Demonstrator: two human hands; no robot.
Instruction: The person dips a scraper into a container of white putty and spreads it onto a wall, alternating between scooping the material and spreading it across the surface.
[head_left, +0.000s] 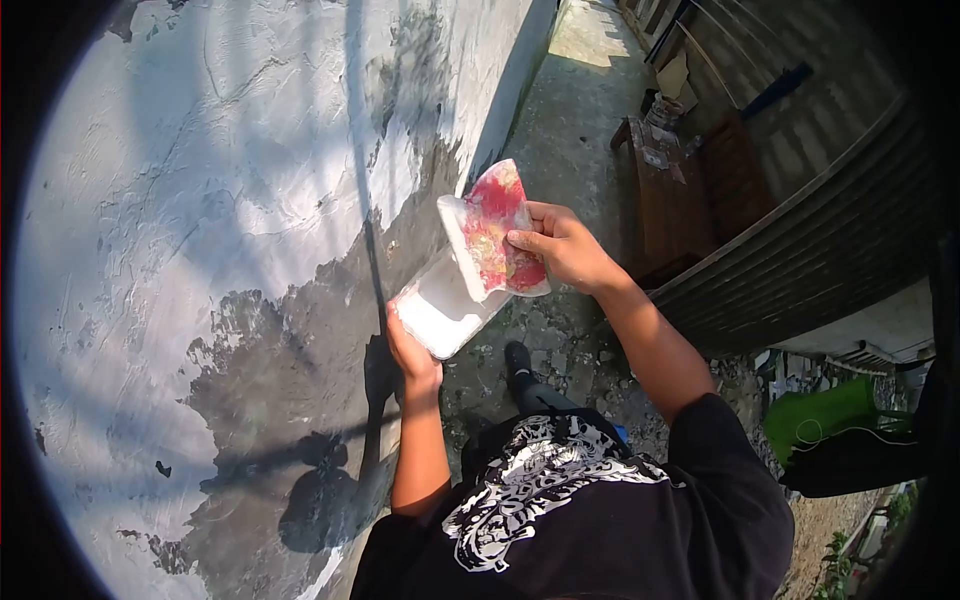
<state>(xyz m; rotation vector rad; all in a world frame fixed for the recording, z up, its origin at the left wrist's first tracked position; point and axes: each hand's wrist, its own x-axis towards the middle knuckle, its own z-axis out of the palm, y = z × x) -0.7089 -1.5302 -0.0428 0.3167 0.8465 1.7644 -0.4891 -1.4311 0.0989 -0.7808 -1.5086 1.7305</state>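
Observation:
My left hand [410, 350] is wrapped around the near end of a white rectangular tub [438, 312], tilted over to one side, with smooth white paste showing inside. Above its far end, my right hand [565, 248] pinches a red plastic scraper [497, 228] between thumb and fingers. Dried yellowish and white smears cover the scraper's face, and a thick white strip of paste runs along its left edge. Whether the scraper touches the tub's rim is hard to see. Close on the left stands a wall [250, 180], coated white above with a bare grey patch [290, 400] lower down.
A narrow concrete path [575, 120] runs ahead along the wall. On the right are a brown wooden bench [665, 200] with items on it, a corrugated sheet [800, 260] and a green chair [820, 420] partly under dark cloth. Rubble [590, 370] lies near my foot.

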